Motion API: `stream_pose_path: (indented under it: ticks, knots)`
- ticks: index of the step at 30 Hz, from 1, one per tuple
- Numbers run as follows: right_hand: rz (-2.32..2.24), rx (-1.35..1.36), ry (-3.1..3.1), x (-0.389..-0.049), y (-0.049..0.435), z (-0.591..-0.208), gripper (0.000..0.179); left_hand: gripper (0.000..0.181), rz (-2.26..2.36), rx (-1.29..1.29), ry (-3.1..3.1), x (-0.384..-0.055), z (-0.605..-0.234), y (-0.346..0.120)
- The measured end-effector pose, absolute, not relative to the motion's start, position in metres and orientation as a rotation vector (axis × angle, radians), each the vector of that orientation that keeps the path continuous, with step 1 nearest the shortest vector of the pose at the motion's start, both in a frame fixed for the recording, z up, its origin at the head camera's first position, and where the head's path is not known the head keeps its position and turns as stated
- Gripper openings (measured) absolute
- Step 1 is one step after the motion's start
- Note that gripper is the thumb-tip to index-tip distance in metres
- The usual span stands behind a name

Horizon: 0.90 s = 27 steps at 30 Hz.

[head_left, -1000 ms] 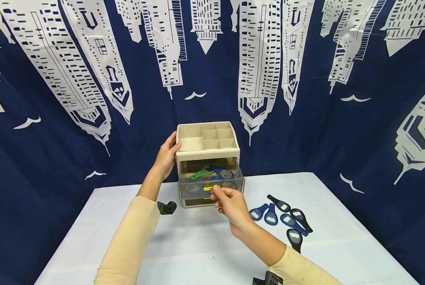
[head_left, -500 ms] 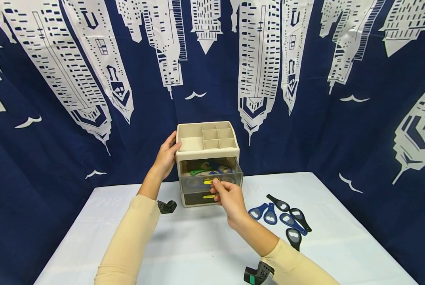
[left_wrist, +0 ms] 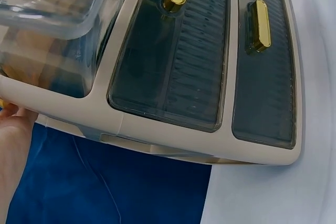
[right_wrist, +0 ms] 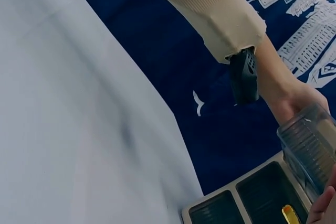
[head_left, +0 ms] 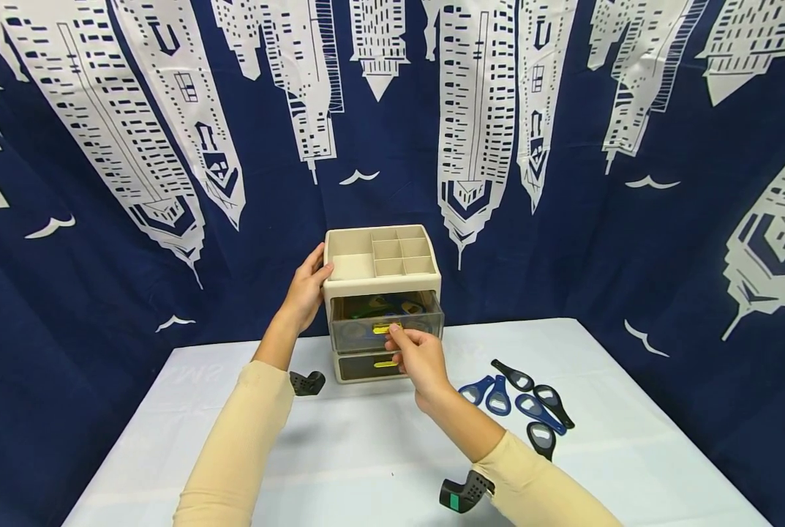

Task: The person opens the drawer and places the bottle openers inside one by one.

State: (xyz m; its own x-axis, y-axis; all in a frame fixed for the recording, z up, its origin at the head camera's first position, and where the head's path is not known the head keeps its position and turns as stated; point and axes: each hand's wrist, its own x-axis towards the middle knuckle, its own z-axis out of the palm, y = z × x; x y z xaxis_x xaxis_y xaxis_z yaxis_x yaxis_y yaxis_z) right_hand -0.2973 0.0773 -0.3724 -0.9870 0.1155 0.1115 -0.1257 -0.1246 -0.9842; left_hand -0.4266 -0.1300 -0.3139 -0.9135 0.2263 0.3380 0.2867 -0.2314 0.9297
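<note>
A cream desk organizer point(head_left: 382, 279) with smoky clear drawers stands at the back of the table. My left hand point(head_left: 305, 296) grips its upper left side, thumb at the top rim and the other fingers mostly hidden behind. The upper drawer point(head_left: 349, 338) is partly pulled out, and green and blue bottle openers show dimly inside. My right hand point(head_left: 421, 362) pinches that drawer's gold handle point(head_left: 382, 329) between thumb and forefinger. Below it, a closed drawer point(head_left: 352, 367) has its own gold handle. In the left wrist view, two closed drawers point(left_wrist: 173, 72) show beside the pulled-out one.
Several blue and black bottle openers point(head_left: 499, 399) lie loose on the white-covered table point(head_left: 339, 468), right of the organizer. Divided compartments point(head_left: 402, 250) form the organizer's top. A navy curtain point(head_left: 287, 197) printed with white buildings hangs close behind. Black wrist cameras point(head_left: 464, 492) sit on the forearms.
The upper drawer has slid partway inward, with my right hand moving along at its handle. The lower drawer's front shows more below it. My left hand has stayed on the organizer.
</note>
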Motion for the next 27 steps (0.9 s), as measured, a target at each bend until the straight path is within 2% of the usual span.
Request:
stream_pose_path:
  ticks: [9, 20, 27]
  knots:
    - [2.177, 0.011, -1.986, -0.312, 0.076, -0.371, 0.035, 0.062, -2.361, -0.652, -1.912, -0.426, -0.314, -0.13]
    - [2.189, -0.05, -1.936, -0.332, 0.073, -0.364, 0.026, 0.062, -2.344, -0.66, -1.92, -0.427, -0.314, -0.129]
    - [2.161, -0.056, -1.937, -0.341, 0.068, -0.362, 0.029, 0.063, -2.336, -0.649, -1.94, -0.425, -0.314, -0.13]
